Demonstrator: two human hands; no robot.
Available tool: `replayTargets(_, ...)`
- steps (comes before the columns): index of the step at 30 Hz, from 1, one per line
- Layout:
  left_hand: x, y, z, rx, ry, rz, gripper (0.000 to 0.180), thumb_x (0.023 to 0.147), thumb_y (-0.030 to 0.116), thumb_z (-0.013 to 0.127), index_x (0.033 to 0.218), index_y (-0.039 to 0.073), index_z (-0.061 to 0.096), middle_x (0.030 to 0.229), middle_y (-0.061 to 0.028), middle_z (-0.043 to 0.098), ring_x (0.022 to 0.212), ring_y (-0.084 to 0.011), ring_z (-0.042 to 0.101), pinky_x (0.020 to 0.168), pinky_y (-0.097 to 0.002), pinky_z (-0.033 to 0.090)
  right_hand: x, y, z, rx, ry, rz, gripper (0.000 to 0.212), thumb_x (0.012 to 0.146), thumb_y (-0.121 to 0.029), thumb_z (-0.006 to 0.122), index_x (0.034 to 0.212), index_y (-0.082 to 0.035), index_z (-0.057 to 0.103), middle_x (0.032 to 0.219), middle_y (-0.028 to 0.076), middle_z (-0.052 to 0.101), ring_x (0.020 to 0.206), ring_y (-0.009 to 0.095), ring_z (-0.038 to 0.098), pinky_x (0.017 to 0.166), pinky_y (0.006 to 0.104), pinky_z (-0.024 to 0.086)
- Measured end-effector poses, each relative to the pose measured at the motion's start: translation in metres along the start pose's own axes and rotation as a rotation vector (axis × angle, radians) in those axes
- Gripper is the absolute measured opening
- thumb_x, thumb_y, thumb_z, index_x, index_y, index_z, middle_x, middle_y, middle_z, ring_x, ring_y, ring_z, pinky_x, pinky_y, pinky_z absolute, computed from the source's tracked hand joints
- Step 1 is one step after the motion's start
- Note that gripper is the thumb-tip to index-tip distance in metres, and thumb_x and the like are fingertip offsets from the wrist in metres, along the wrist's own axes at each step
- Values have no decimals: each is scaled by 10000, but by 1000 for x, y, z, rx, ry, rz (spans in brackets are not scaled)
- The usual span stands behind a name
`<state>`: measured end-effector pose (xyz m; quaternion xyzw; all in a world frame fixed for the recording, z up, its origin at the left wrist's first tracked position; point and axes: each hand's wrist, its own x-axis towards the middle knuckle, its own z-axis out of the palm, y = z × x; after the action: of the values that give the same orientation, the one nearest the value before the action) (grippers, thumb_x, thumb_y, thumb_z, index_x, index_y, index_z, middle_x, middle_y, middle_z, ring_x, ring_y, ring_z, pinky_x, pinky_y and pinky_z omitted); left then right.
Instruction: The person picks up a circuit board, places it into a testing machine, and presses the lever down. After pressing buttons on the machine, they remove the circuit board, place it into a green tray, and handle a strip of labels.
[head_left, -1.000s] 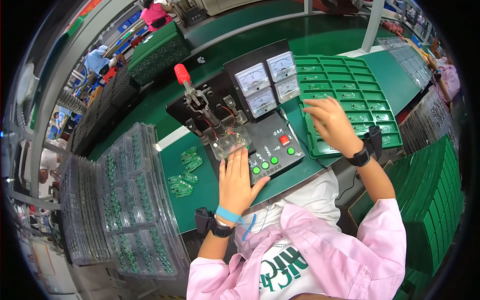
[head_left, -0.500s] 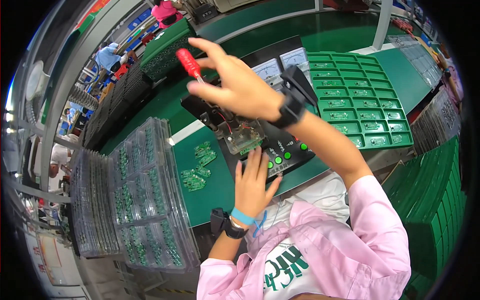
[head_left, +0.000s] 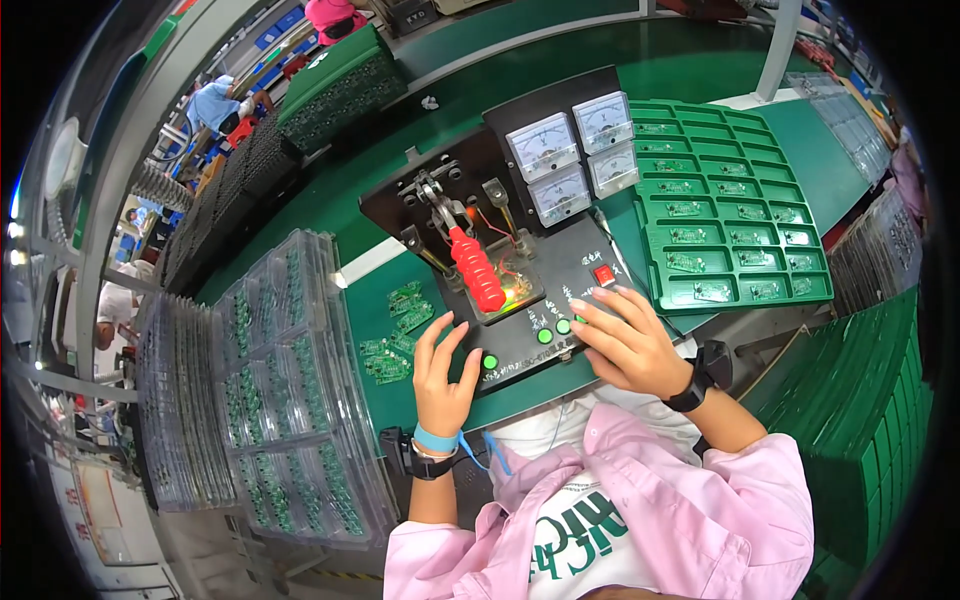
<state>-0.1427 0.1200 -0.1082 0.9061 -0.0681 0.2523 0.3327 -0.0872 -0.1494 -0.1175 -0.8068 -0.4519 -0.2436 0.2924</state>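
A black test fixture [head_left: 575, 255] stands before me, its red clamp handle [head_left: 475, 270] swung down over a clear plate [head_left: 530, 285]. Yellow-green light glows beside the handle's end; whatever lies beneath is mostly hidden. My right hand [head_left: 635, 345] hovers with spread fingers at the row of green buttons [head_left: 545, 336], fingertips near or on one of them; contact is unclear. Near the fixture's left front corner, my left hand [head_left: 443, 375] is empty, thumb and fingers apart, close to another green button [head_left: 490, 362]. Several loose green circuit boards [head_left: 390, 360] lie left of it.
Four-sided analog meters [head_left: 543, 145] rise behind the fixture. To the right sits a green compartment tray [head_left: 760, 302] holding circuit boards. Stacked clear plastic trays [head_left: 335, 440] with boards stand at left. Green trays [head_left: 840, 400] are piled at lower right. Other people sit farther off.
The red handle has swung down toward me, and my right hand has left it and come down to the buttons. My left hand has moved left, away from the clear plate; the light now glows.
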Motion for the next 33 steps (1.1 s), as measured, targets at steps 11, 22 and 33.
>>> replayTargets(11, 11, -8, -9, 34, -45, 33, 406, 791, 111, 740, 1174, 32, 631, 1310, -170, 514, 1180, -359, 521, 967, -421, 446, -25, -15, 32, -128, -31, 68, 531, 747, -171, 689, 1270, -142, 604, 1323, 2, 575, 1188, 208, 538, 1036, 430, 342)
replayTargets(22, 43, -12, -14, 246, -302, 109, 912, 520, 401, 884, 1328, 145, 546, 1241, -150, 473, 1152, -358, 442, 977, -460, 401, -20, -16, 29, -122, -33, 86, 462, 753, -141, 686, 1212, -126, 638, 1267, 8, 608, 1154, 206, 558, 1006, 417, 372)
replayTargets(33, 36, -20, -9, 235, -130, 294, 748, 636, 374, 852, 1252, 67, 559, 1122, -126, 493, 1084, -351, 471, 923, -449, 407, 161, 1, -21, 489, 105, -506, 415, 839, -248, 695, 1196, -52, 617, 1264, 103, 617, 1137, 288, 588, 992, 395, 424)
